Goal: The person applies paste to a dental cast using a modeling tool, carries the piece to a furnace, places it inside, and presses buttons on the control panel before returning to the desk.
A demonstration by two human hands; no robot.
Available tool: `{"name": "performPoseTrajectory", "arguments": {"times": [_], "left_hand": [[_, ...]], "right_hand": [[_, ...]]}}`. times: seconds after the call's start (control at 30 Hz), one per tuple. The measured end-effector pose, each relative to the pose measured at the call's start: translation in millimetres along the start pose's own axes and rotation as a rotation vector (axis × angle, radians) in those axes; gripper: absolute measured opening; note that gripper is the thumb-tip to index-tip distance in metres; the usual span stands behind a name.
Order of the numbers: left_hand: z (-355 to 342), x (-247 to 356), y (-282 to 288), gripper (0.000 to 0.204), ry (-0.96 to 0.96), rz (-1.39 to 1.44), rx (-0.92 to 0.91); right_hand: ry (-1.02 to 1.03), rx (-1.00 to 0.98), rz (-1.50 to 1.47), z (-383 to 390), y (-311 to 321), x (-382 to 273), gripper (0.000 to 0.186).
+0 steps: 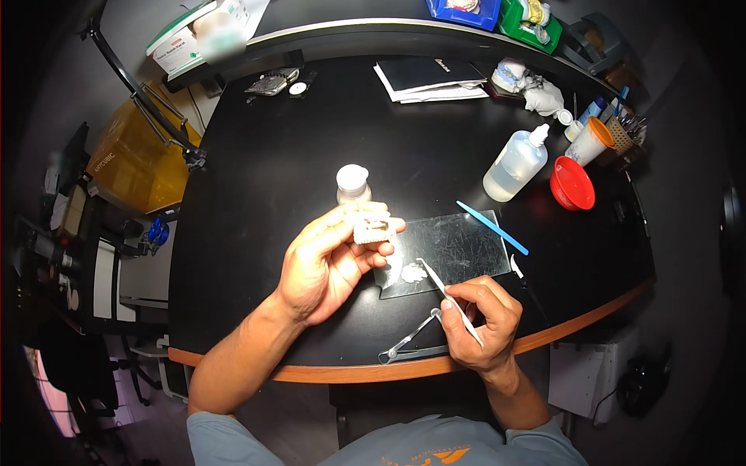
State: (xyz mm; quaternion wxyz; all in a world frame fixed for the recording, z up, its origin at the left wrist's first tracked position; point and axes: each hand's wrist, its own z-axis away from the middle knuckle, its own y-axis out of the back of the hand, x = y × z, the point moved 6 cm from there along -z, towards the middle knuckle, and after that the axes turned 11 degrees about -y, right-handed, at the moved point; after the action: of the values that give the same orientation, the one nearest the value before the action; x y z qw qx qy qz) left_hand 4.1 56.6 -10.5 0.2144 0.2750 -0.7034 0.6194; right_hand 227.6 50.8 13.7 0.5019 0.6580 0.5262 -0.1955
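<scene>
And here's the black desk (256, 179), filling the middle of the frame, its open centre leaving you elbow room. On it, just right of centre, lies the clear glass slab (466, 248), flat between your hands and probably put there so its surface sits within easy reach.

Your left hand (326, 264) comes up from the lower left, palm turned inward, fingers curled and closed on a small pale block. Your right hand (482, 318) enters from the lower right, wrist low, thumb and fingers pinching a slim white tool much like a pen, presumably for fine control.

Up at the upper right stands the squeeze bottle (514, 171), with the red bowl (573, 185) just beside it, both apparently parked clear of your arms. The white-capped jar (353, 180) stands just beyond your left fingertips; the blue stick (493, 228) lies across the slab's right side.

Now the small stuff: that white tool (434, 276) angles to the upper left, its hooked tip by the white mound (414, 272) on the slab; contact, I can't tell. The pale block (371, 227) sits at frame centre, raised, likely for a good view.
</scene>
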Motion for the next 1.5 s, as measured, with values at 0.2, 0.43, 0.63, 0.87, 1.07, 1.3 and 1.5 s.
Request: {"name": "performPoseTrajectory", "arguments": {"times": [0.2, 0.43, 0.63, 0.87, 1.07, 1.3, 1.5], "left_hand": [[-1.0, 1.9, -0.1, 0.040, -0.013, -0.001, -0.016], [-0.6, 1.3, 0.0, 0.041, -0.015, -0.009, -0.016], [1.7, 2.5, -0.5, 0.037, -0.006, 0.031, -0.061], [3.1, -6.8, -6.8, 0.038, 0.063, 0.007, 0.006], [11.3, -14.8, -11.6, 0.035, 0.107, -0.017, 0.001], [12.3, -18.2, -13.6, 0.036, 0.138, -0.037, -0.006], [11.5, -17.2, -14.0, 0.037, 0.142, -0.053, -0.003]], "right_hand": [[0.056, -0.057, -0.004, 2.2, -3.6, -1.2, 0.013], [0.060, -0.043, 0.047, 1.6, -3.4, -4.7, 0.010], [0.088, -0.068, 0.025, 3.5, -5.4, -5.2, 0.010], [0.127, 0.090, -0.076, 4.7, 11.2, -9.8, 0.015], [0.299, 0.172, -0.197, 10.4, 9.4, -31.3, 0.019], [0.349, 0.137, -0.155, 11.6, 2.8, -33.7, 0.021], [0.370, 0.151, -0.160, 10.7, 1.2, -33.7, 0.022]]}}
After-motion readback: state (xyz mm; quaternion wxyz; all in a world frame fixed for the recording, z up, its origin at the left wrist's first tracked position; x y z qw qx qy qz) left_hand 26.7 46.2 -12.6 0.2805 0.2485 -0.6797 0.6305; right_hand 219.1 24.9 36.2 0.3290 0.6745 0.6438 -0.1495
